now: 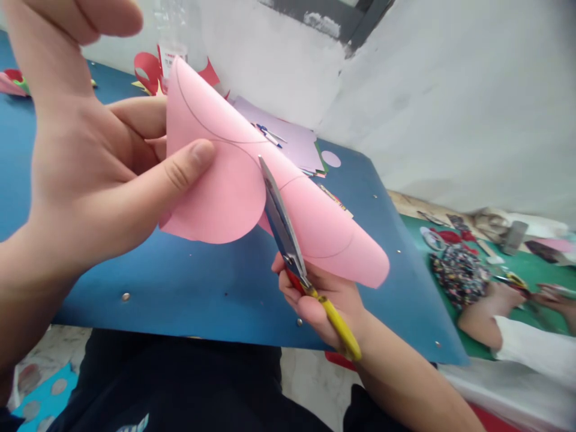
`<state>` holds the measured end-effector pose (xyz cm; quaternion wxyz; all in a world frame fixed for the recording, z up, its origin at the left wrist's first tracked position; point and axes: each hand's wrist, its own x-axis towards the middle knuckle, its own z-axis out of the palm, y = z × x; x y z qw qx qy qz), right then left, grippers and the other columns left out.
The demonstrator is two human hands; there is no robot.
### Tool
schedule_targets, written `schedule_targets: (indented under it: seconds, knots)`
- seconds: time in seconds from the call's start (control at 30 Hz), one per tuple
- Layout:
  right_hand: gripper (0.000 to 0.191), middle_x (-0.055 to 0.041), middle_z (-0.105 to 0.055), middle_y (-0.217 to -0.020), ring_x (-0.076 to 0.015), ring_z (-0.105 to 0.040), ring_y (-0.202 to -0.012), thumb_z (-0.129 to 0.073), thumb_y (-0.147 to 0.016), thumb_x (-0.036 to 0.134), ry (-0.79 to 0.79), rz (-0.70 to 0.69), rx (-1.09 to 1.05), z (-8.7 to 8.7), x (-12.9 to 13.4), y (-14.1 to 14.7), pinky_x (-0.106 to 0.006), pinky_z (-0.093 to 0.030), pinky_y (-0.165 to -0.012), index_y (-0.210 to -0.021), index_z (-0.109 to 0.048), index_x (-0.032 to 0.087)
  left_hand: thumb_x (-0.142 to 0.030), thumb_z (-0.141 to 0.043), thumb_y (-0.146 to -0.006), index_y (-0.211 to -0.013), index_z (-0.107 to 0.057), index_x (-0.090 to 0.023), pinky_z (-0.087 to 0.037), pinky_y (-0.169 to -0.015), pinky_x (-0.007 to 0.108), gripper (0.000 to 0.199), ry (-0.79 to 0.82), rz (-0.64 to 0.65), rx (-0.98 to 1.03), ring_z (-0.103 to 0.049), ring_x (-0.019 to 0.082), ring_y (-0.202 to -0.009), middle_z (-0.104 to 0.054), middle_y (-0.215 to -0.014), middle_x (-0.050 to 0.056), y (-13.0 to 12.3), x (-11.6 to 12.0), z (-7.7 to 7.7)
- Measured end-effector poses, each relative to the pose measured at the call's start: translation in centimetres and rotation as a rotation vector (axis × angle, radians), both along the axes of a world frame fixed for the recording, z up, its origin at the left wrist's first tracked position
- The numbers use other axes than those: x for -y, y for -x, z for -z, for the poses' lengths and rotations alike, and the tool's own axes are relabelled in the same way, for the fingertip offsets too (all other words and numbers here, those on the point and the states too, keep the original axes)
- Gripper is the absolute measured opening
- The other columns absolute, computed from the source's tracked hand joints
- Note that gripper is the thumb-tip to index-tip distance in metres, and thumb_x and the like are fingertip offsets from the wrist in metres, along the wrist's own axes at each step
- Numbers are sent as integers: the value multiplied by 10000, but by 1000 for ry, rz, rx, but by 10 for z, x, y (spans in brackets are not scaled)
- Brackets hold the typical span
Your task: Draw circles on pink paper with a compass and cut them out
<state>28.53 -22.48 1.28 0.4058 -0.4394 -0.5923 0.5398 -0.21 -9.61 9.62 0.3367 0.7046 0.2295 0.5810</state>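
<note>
Pinches the pink paper (315, 222), curled over the blue table (180, 288), between thumb and fingers of the partly closed left hand (85, 156), and grips the scissors (285, 246) in the curled right hand (330, 303), blades beside the rounded flap.

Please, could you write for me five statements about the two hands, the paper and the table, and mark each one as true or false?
1. The left hand holds the pink paper. True.
2. The scissors are in the left hand. False: the right hand holds them.
3. Curved lines are drawn on the pink paper. True.
4. The table under the hands is yellow. False: it is blue.
5. A small round piece lies beyond the pink paper. True.
</note>
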Motion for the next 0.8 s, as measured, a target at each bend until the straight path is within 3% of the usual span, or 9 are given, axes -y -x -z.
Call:
schedule_targets:
  seconds: [0.1,0.2,0.33,0.53,0.67,0.8]
  knots:
    - [392,30,-527,-744,-107,-398,-544,-821,-921,465,-19,-1,-14,0,-1,1,-258,-298,-472,-1201,-693,222,-378,-933,-819,-1349,-725,-242,-694,-869,403,586,-15,-62,-178,-785,271,-951,-794,-1030,48,1,8,-3]
    - [406,34,-525,-746,-105,-413,-549,-808,-935,431,-39,-12,-27,2,-1,1,-244,-303,-458,-1265,-681,231,-410,-911,-822,-1257,-803,-219,-613,-1136,530,488,22,-141,-262,-757,322,-1080,-792,-1054,77,1,12,-5]
    - [462,18,-547,-794,-103,-426,-564,-811,-929,502,-15,-22,21,4,1,-3,-240,-333,-448,-1280,-677,234,-311,-971,-734,-1304,-798,-198,-592,-1177,560,606,0,-81,-239,-765,296,-982,-807,-1001,52,1,13,-3]
    - [587,-32,-595,-817,-168,-527,-691,-764,-882,715,3,-28,194,-9,1,-2,-278,-464,-527,-1186,-685,219,-344,-971,-726,-1361,-769,-225,-618,-1159,573,677,-66,-84,-312,-766,302,-1006,-811,-1140,60,4,15,-2]
    - [608,-40,-596,-826,-167,-511,-661,-756,-879,705,18,-12,211,-13,2,1,-285,-470,-508,-1223,-665,212,-361,-954,-758,-1406,-736,-237,-639,-1148,569,695,-130,-68,-369,-770,322,-1073,-804,-1208,82,11,10,-2]
    - [571,-48,-623,-837,-167,-568,-669,-715,-922,683,-26,-17,215,-3,-1,-2,-264,-495,-529,-1243,-665,214,-417,-964,-741,-1468,-680,-248,-650,-1134,576,799,-216,-13,-446,-772,366,-1155,-786,-1314,91,18,3,-3]
